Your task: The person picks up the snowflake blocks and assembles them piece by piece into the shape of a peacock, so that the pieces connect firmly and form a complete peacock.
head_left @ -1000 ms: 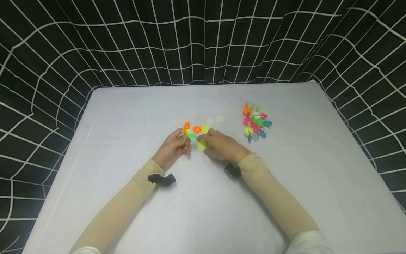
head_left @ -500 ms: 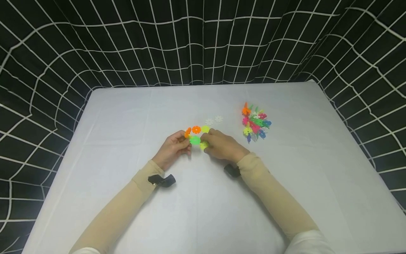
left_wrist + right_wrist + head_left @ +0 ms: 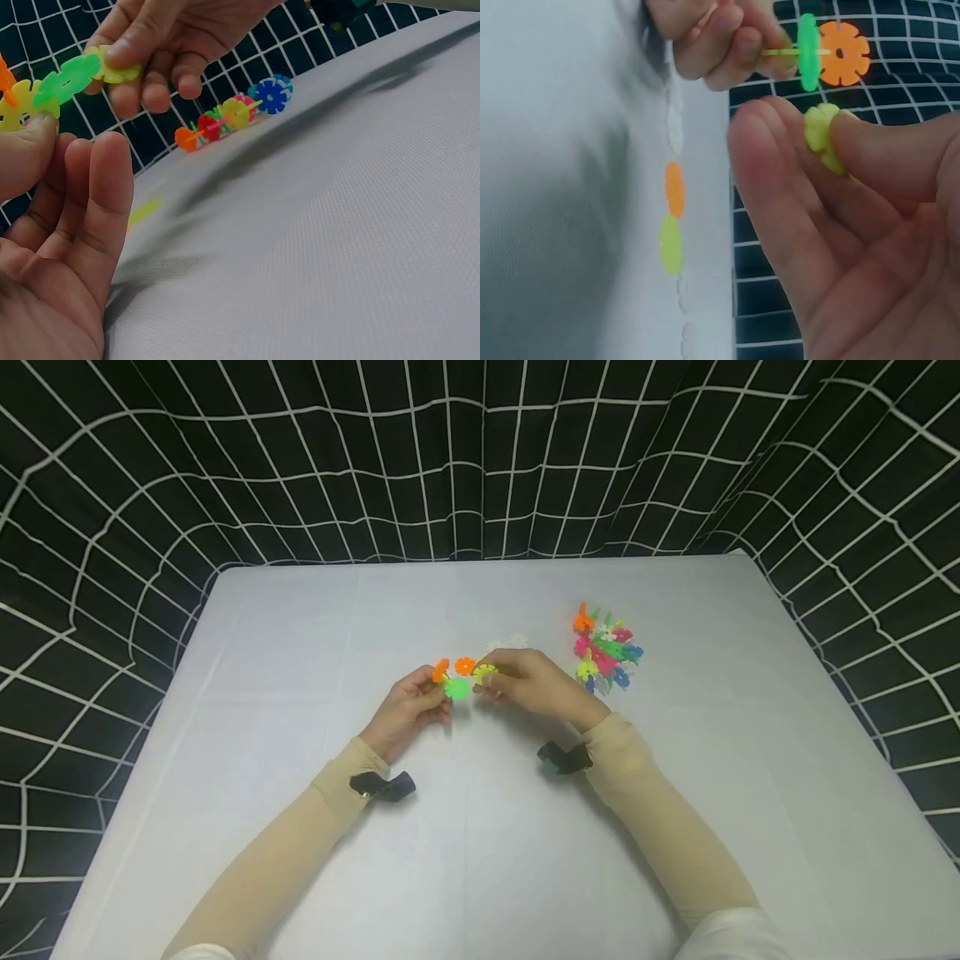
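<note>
My left hand (image 3: 408,710) pinches a small joined cluster of notched plastic snowflake discs between thumb and fingers. In it are an orange disc (image 3: 845,52), a yellow disc (image 3: 16,114) under the thumb, and a green disc (image 3: 457,688) facing the right hand. Close on the right, my right hand (image 3: 536,683) pinches a single yellow snowflake disc (image 3: 821,136) between thumb and fingertip. That disc overlaps the green one in the left wrist view, while the right wrist view shows space between them.
On the white table lie a loose orange disc (image 3: 465,666), a yellow-green disc (image 3: 671,245) and white discs (image 3: 517,641), some partly behind the right hand. Farther right sits a cluster of many-coloured discs (image 3: 609,649). A dark grid-patterned curtain (image 3: 480,460) stands behind the table.
The right hand has moved away from the body with the yellow disc, whose notched face now shows. In the left hand, the green disc has turned from nearly edge-on to face-on.
</note>
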### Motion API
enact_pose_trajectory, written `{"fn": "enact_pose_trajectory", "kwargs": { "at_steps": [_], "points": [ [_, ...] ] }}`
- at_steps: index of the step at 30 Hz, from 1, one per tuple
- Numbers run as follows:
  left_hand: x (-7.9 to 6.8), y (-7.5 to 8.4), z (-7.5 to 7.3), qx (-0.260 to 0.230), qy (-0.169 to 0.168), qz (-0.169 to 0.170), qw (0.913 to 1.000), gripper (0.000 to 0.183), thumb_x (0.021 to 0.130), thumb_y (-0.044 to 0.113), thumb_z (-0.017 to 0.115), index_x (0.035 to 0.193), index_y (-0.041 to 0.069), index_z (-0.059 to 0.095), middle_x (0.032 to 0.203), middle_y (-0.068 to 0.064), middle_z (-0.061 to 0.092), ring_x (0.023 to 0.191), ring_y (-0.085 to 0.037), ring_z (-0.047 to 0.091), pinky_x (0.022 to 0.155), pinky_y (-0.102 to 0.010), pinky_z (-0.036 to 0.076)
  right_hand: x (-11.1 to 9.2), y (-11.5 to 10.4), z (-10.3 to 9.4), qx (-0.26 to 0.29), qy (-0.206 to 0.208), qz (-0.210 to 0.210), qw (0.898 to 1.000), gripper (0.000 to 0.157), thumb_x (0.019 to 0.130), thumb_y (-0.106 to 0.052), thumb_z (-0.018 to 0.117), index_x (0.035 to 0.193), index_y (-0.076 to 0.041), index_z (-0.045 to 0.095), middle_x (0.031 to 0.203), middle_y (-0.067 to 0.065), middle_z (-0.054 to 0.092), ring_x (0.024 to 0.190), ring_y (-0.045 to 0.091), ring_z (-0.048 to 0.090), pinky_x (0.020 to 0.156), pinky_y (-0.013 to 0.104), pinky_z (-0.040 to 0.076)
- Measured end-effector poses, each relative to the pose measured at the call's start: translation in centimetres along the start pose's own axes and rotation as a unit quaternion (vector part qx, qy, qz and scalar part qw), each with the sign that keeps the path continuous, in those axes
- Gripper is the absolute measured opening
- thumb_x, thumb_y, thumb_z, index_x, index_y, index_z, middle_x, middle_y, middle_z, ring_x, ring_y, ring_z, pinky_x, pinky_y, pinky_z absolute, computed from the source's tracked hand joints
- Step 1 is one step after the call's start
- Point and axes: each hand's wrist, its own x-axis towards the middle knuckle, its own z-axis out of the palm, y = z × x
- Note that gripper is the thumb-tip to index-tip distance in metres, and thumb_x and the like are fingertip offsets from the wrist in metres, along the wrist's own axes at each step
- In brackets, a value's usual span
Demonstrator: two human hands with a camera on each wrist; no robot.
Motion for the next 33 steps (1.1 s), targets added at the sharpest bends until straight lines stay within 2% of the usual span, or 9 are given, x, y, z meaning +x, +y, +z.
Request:
{"fn": "enact_pose_trajectory", "kwargs": {
  "at_steps": [4, 10, 18, 21, 26, 28, 31, 33],
  "points": [
    [0.0, 0.1, 0.0, -0.007, 0.0, 0.0, 1.0, 0.023, 0.102, 0.0, 0.048, 0.104, 0.019, 0.061, 0.086, 0.001, 0.062, 0.078, -0.014, 0.06, 0.073, -0.026, 0.056, 0.0, -0.1, 0.0, 0.0, -0.015, -0.013, 1.0, 0.023, 0.102, -0.013, 0.058, 0.123, -0.009, 0.067, 0.099, 0.009, 0.076, 0.088, 0.027, 0.073, 0.088, 0.036, 0.058],
    [0.0, 0.1, 0.0, -0.014, 0.002, -0.002, 0.9999, 0.023, 0.103, 0.001, 0.046, 0.105, 0.019, 0.06, 0.085, 0.002, 0.062, 0.077, -0.013, 0.059, 0.073, -0.026, 0.055, 0.0, -0.2, 0.3, -0.016, -0.016, -0.028, 0.999, 0.022, 0.102, -0.011, 0.058, 0.122, -0.01, 0.066, 0.097, 0.008, 0.075, 0.087, 0.026, 0.071, 0.086, 0.037, 0.057],
    [0.1, -0.1, -0.1, -0.002, 0.008, -0.007, 0.9999, 0.02, 0.103, 0.001, 0.047, 0.103, 0.018, 0.059, 0.085, 0.002, 0.063, 0.078, -0.013, 0.06, 0.074, -0.026, 0.056, 0.1, -0.4, 1.0, 0.024, -0.001, -0.03, 0.999, 0.021, 0.102, -0.006, 0.056, 0.121, -0.007, 0.065, 0.098, 0.018, 0.074, 0.085, 0.031, 0.071, 0.079, 0.036, 0.061],
    [0.1, -0.2, -0.2, -0.004, 0.008, -0.005, 0.9999, 0.02, 0.103, 0.001, 0.047, 0.105, 0.018, 0.059, 0.085, 0.001, 0.063, 0.077, -0.013, 0.06, 0.074, -0.026, 0.056, 0.2, -0.4, 1.3, 0.04, -0.004, -0.025, 0.999, 0.02, 0.103, -0.007, 0.054, 0.122, -0.007, 0.059, 0.103, 0.018, 0.076, 0.085, 0.033, 0.071, 0.079, 0.038, 0.06],
    [0.1, -0.2, -0.1, -0.009, 0.005, 0.002, 1.0, 0.021, 0.104, 0.003, 0.047, 0.114, 0.017, 0.059, 0.087, 0.001, 0.064, 0.077, -0.013, 0.059, 0.072, -0.027, 0.056, 0.2, -0.2, 1.8, 0.056, -0.028, -0.013, 0.998, 0.015, 0.104, -0.01, 0.049, 0.119, -0.012, 0.047, 0.112, 0.014, 0.076, 0.089, 0.031, 0.072, 0.088, 0.04, 0.056],
    [0.1, -0.3, -0.1, -0.005, 0.003, 0.005, 1.0, 0.022, 0.104, 0.004, 0.047, 0.118, 0.017, 0.058, 0.088, -0.001, 0.065, 0.078, -0.013, 0.059, 0.072, -0.027, 0.057, 0.2, -0.1, 1.9, 0.041, -0.016, -0.014, 0.999, 0.012, 0.103, -0.012, 0.054, 0.114, -0.013, 0.05, 0.111, 0.012, 0.075, 0.086, 0.031, 0.071, 0.082, 0.038, 0.054],
    [0.1, -0.3, -0.1, -0.004, -0.002, 0.007, 1.0, 0.021, 0.105, 0.005, 0.046, 0.121, 0.014, 0.056, 0.09, -0.003, 0.066, 0.077, -0.013, 0.062, 0.071, -0.027, 0.058, 0.3, -0.1, 2.1, -0.006, 0.033, -0.019, 0.999, 0.008, 0.099, -0.017, 0.064, 0.103, -0.014, 0.058, 0.1, 0.008, 0.071, 0.079, 0.028, 0.064, 0.069, 0.032, 0.049],
    [0.2, -0.3, -0.2, -0.009, -0.013, 0.008, 0.9999, 0.024, 0.105, 0.004, 0.045, 0.124, 0.014, 0.054, 0.092, -0.005, 0.066, 0.077, -0.013, 0.063, 0.07, -0.028, 0.059, 0.4, -0.1, 2.1, -0.035, 0.065, -0.022, 0.997, 0.008, 0.096, -0.019, 0.069, 0.097, -0.015, 0.062, 0.095, 0.005, 0.067, 0.079, 0.024, 0.059, 0.065, 0.03, 0.046]
  ]
}}
